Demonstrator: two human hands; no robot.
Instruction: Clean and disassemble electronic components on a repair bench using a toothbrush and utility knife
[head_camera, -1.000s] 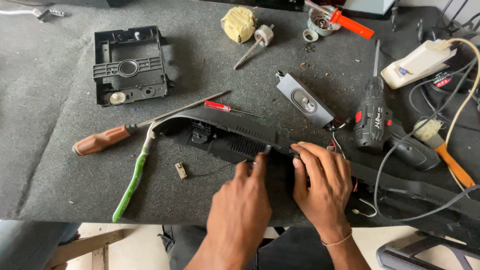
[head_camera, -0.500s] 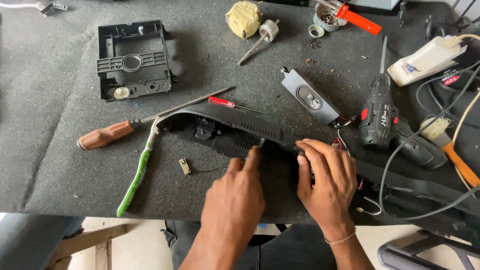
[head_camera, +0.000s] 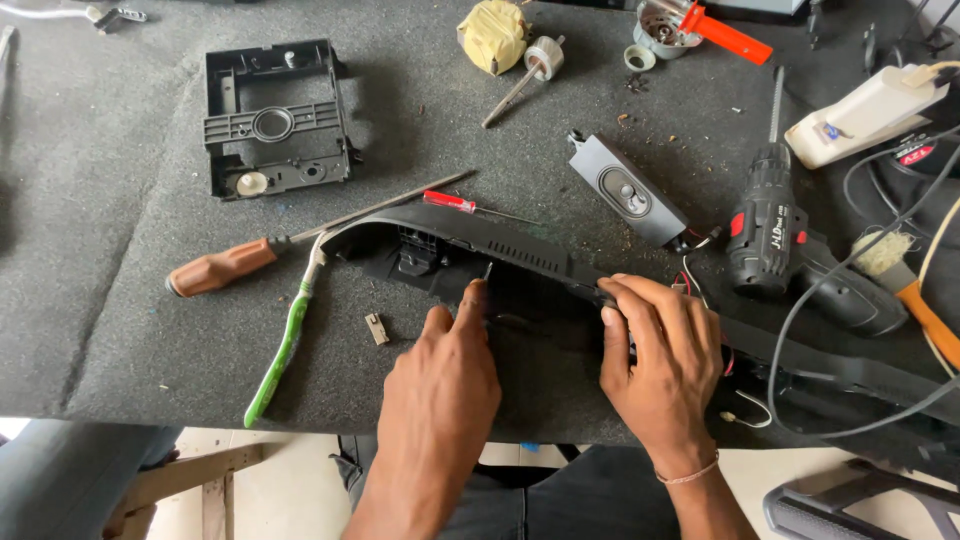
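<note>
Hands barely moved since a second ago: left hand (head_camera: 440, 375) fingertips pressing the black panel (head_camera: 520, 255), right hand (head_camera: 665, 365) still gripping its edge

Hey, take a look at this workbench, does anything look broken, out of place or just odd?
Yes. The long black plastic panel under the left hand and right hand is opened up, with loose red and white wires trailing from it near the speaker module. A toothbrush lies among the tools.

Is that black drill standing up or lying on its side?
Lying on its side. The drill rests flat on the grey mat, its bit pointing away from the person, beyond the right hand.
</note>
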